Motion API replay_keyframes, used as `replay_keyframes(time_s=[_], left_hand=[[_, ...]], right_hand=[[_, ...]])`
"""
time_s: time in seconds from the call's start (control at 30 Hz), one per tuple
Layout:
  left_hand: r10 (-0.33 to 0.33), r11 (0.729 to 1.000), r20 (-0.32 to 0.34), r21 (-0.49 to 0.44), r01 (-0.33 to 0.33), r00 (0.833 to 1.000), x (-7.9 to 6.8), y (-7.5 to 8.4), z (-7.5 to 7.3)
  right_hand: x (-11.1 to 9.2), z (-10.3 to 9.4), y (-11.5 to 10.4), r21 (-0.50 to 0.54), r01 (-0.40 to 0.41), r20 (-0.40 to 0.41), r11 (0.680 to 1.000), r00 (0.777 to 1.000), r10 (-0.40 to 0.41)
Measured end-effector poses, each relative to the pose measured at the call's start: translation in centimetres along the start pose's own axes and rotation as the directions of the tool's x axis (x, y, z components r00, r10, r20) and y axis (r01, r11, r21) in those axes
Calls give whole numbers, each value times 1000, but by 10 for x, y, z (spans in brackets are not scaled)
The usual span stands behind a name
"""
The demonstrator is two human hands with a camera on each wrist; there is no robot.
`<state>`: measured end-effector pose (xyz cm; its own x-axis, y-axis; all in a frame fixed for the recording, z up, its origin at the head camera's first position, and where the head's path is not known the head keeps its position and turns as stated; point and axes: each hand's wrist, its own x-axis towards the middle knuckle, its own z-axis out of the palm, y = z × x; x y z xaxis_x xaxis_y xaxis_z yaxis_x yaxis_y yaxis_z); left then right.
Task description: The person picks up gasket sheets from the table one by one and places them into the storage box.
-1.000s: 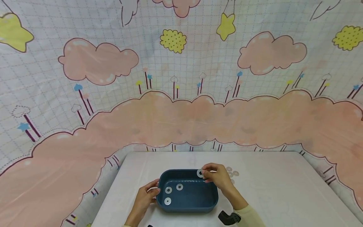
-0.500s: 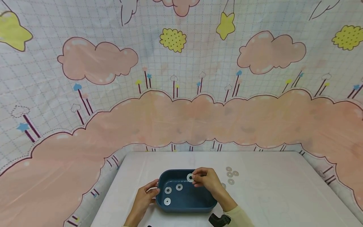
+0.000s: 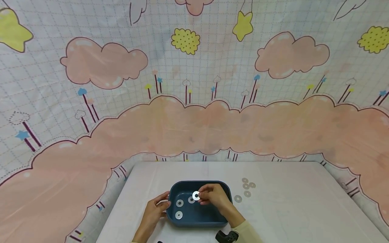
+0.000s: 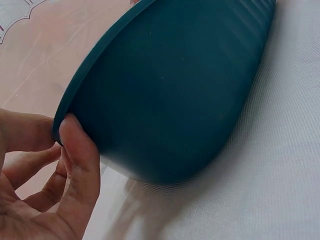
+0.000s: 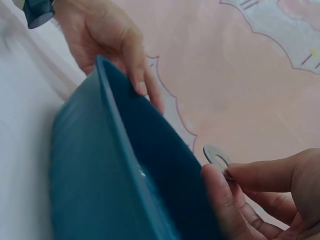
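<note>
My left hand [image 3: 153,210] pinches the left end of a dark blue rectangular bin [image 3: 199,222]. In the left wrist view its thumb [image 4: 82,155] presses the bin's outer wall [image 4: 165,95], with the fingers over the rim. Above the bin's inside, my right hand [image 3: 216,198] holds a flat metal washer [image 3: 195,195] by its edge. The right wrist view shows that washer [image 5: 216,156] pinched between thumb and index finger. On the bin's floor lie a washer [image 3: 179,203], a second washer [image 3: 178,215] and a third washer [image 3: 190,200], partly hidden behind the held one.
Right of the bin, several more washers [image 3: 245,186] lie loose on the white-covered table [image 3: 291,202], one washer [image 3: 238,198] nearest the bin. A black wrist device [image 3: 226,237] is on the right forearm. Behind the table hangs a cloud-patterned cloth [image 3: 194,128].
My right hand has carried the washer leftward and slightly nearer, from the bin's far right rim to over its middle. The loose washers on the table are uncovered. My left hand stays put.
</note>
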<state>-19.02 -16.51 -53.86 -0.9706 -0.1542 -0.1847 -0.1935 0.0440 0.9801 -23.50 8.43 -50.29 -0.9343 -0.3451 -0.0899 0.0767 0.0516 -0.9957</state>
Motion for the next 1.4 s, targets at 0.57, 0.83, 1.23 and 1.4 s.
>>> replay_keyframes(time_s=[0.57,0.83,1.23,1.4], left_hand=[[-33,999,6,41,33,999,4,5,-2],[-36,999,3,38,36,999,5,5,-3],[-12,1000,0,20,11,1000,5,0,-2],[-7,1000,2,18,7,1000,4,0,-3]], right_hand=[[11,12,10,-24,-109,46,994,993,110],[12,15,13,-63,-139,69,988,987,143],[9,19,19,-134,-148,102,980,981,162],[6,18,18,-166,-135,71,977,986,148]])
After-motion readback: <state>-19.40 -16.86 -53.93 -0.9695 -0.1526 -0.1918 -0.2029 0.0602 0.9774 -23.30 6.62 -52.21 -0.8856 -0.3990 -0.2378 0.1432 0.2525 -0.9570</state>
